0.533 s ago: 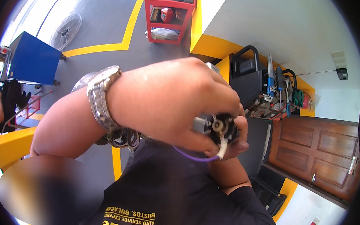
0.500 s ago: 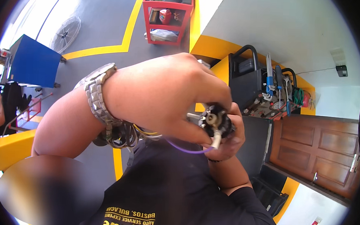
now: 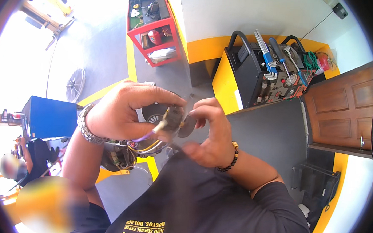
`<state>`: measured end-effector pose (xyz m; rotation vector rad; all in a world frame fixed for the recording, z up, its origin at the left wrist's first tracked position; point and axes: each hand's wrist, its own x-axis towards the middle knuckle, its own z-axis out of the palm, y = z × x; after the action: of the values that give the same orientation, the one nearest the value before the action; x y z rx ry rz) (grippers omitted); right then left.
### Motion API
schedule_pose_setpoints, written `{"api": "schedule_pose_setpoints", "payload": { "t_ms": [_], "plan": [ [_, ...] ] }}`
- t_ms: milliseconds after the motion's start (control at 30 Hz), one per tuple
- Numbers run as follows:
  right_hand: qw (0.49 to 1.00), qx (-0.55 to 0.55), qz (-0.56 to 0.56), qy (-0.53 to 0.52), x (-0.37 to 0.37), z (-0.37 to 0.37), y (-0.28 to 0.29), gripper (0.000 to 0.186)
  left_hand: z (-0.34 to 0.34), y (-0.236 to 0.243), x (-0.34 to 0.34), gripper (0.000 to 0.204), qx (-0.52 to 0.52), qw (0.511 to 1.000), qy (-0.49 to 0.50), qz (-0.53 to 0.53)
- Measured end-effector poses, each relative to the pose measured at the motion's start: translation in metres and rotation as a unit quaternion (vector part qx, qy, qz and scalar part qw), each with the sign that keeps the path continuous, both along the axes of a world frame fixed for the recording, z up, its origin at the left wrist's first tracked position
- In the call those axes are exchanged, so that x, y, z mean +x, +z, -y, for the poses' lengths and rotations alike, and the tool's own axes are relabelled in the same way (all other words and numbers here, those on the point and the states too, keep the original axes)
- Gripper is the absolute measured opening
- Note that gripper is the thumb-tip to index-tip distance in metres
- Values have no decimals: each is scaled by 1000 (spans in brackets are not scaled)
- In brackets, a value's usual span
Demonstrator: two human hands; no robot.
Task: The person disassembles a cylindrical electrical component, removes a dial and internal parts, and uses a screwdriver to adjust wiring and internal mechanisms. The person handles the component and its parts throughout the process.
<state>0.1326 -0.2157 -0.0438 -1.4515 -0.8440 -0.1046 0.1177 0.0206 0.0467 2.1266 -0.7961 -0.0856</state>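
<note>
My left hand [image 3: 130, 109], with a metal watch at the wrist, grips a small dark motor-like part [image 3: 172, 118] between thumb and fingers. A pale connector [image 3: 160, 126] with a purple wire sits at its near side. My right hand [image 3: 213, 132], wearing a beaded bracelet, is just right of the part, thumb and fingers apart. Its index fingertip is close to a blurred round grey piece [image 3: 187, 125]; whether they touch I cannot tell. Under my left hand hangs a wired assembly [image 3: 123, 155] with yellow and grey wires, partly hidden by the hand and wrist.
Ahead stands a red shelf cart [image 3: 154, 43] with tools and bottles. A black-and-yellow machine [image 3: 248, 73] carrying hex keys and screwdrivers is at right, near a wooden door [image 3: 343, 108]. At left are a blue cabinet [image 3: 49, 117] and another person [image 3: 39, 155].
My right hand has come off the dark part and moved right, its fingers spreading. My left hand has drawn back leftward, still holding the part. The view has shifted.
</note>
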Motion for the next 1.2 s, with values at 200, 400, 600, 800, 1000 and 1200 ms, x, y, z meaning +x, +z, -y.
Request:
{"api": "schedule_pose_setpoints", "payload": {
  "t_ms": [200,400,600,800,1000,1200],
  "plan": [
    [934,-128,315,-109,25,6,13,42,-11,-15,6,64,-101,987,-12,-122],
    [953,-136,254,-93,20,5,26,38,-11,-12,5,63,-49,995,-4,-84],
    [977,-79,184,-68,18,0,22,33,-7,-13,2,61,-72,993,22,-86],
    [978,-17,-167,125,10,7,19,38,-7,-9,2,65,-24,999,18,-30],
    [852,27,-410,324,15,11,15,33,-4,-4,-2,62,13,999,40,25],
    [948,-2,-205,245,17,12,13,30,-1,1,-4,58,4,999,40,22]
  ]
}}
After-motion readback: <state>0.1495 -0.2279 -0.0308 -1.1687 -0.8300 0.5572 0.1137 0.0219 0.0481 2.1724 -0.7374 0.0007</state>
